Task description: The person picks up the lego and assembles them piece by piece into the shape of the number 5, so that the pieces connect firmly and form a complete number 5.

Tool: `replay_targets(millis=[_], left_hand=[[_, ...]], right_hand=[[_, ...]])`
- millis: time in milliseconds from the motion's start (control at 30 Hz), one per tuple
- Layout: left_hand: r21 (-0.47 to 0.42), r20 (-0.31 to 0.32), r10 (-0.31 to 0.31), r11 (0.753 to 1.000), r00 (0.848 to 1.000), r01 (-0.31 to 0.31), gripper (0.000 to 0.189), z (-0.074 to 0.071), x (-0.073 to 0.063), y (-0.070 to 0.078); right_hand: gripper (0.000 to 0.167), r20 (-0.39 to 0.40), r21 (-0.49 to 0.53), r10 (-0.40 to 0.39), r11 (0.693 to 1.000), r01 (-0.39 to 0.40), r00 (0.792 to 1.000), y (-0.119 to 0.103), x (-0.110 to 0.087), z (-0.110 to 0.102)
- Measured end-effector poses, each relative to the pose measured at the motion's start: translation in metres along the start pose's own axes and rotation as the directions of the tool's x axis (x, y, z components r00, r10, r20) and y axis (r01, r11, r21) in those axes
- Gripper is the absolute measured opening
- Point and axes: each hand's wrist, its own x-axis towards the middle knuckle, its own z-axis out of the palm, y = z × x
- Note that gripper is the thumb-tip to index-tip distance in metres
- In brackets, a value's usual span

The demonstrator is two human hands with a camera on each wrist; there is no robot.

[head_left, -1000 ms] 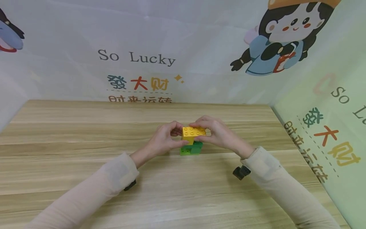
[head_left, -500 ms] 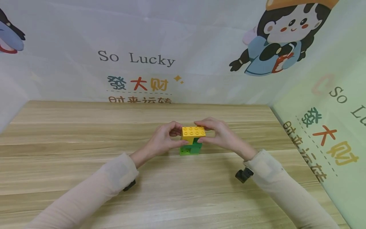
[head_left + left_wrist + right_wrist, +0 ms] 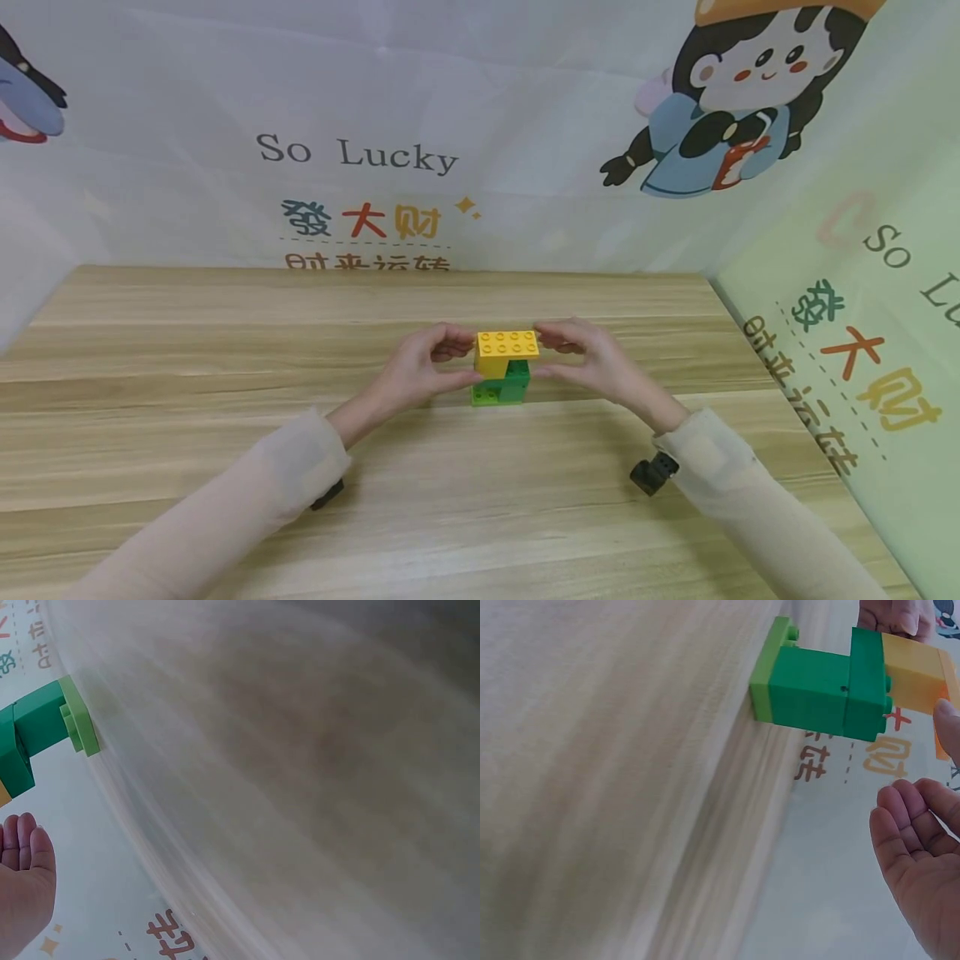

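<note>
A stack of toy building bricks stands upright on the table in the head view. Its base is a light green plate (image 3: 763, 682), with a dark green brick (image 3: 810, 688) and another dark green piece (image 3: 865, 690) above. Over these sit a yellow brick (image 3: 491, 367) and a studded yellow top piece (image 3: 508, 343) that overhangs to the right. My left hand (image 3: 422, 362) is at the stack's left side, thumb tip right by the yellow brick, fingers loosely bent. On the right, my right hand (image 3: 592, 358) is spread around the overhang, holding nothing, its fingertips close to the end.
The wooden table (image 3: 225, 350) extends around the stack. A printed cloth wall (image 3: 525, 233) rises behind the table, and another (image 3: 810, 350) borders it on the right. Dark wrist cameras (image 3: 655, 473) hang under the sleeves.
My right hand has let go of the yellow top piece and moved right. My left hand has eased slightly left off the yellow brick. The stack stays standing in place.
</note>
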Motion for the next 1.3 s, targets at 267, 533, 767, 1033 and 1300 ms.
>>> replay_targets(millis=[267, 533, 767, 1033, 1300], left_hand=[[0.0, -0.019, 0.009, 1.0, 1.0, -0.009, 0.049, 0.0, -0.005, -0.003], [0.007, -0.022, 0.005, 1.0, 1.0, -0.005, 0.05, 0.0, -0.007, -0.006], [0.003, -0.031, -0.034, 0.999, 0.999, 0.034, 0.051, 0.002, -0.009, -0.004], [-0.028, -0.04, -0.125, 0.992, 0.991, 0.123, 0.047, 0.008, -0.009, -0.001], [-0.037, -0.046, -0.15, 0.988, 0.988, 0.148, 0.046, 0.012, -0.009, -0.003]], right_hand=[[0.051, -0.024, 0.118, 0.104, 0.988, -0.1, 0.994, 0.012, -0.008, 0.007], [0.045, -0.028, 0.159, 0.162, 0.975, -0.155, 0.986, 0.02, -0.013, 0.019], [0.041, -0.025, 0.217, 0.163, 0.964, -0.154, 0.986, 0.021, -0.011, 0.029], [0.039, 0.004, 0.254, 0.214, 0.945, -0.208, 0.977, 0.017, -0.009, 0.036], [0.035, 0.009, 0.308, 0.25, 0.92, -0.24, 0.968, 0.019, -0.01, 0.042]])
